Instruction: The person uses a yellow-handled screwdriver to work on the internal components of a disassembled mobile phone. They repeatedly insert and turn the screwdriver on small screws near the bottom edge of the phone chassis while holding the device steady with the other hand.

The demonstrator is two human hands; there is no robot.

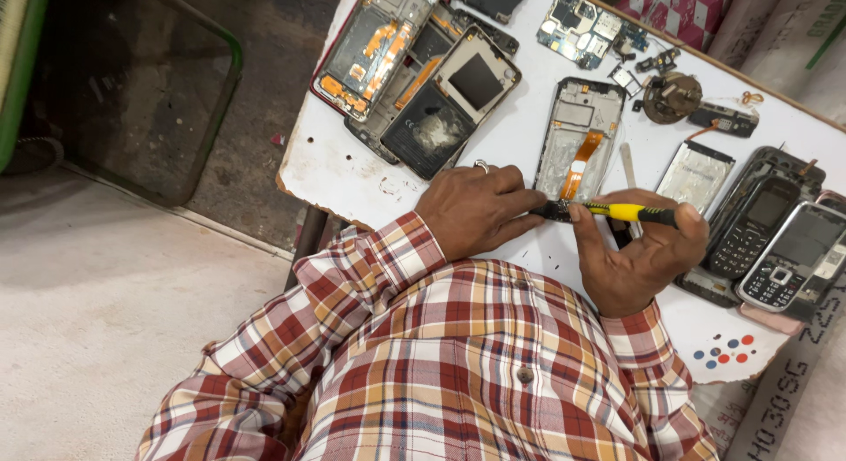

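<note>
- Right now the right hand (pixel 639 258) is curled shut around a yellow-and-black screwdriver (pixel 612 212), thumb and fingers wrapped over its handle.
- The screwdriver's long axis runs nearly level across the white table (pixel 335 166), with its dark tip end pointing toward the left hand (pixel 476 210) and its handle end toward the keypad phones (pixel 771 245).
- Its tip sits just at the lower edge of the open phone frame (pixel 577 135), below the frame's orange ribbon cable (pixel 577 161); whether the tip actually touches the frame is hard to tell, since the fingers crowd it.
- The left hand lies loosely closed, palm down, just beside the phone frame's lower corner, fingertips meeting the screwdriver's dark end and seemingly steadying it; a ring (pixel 482 166) shows on one finger.
- The phone frame stands lengthwise away from the person, roughly crosswise to the screwdriver.
- Left of the phone frame lies a stack of opened phone backs (pixel 414 69); beyond its top are circuit boards (pixel 577 25).
- Right of the phone frame rest a silvery battery-like panel (pixel 696 174) and the keypad phones.
- Both arms wear plaid sleeves (pixel 388 258).
</note>
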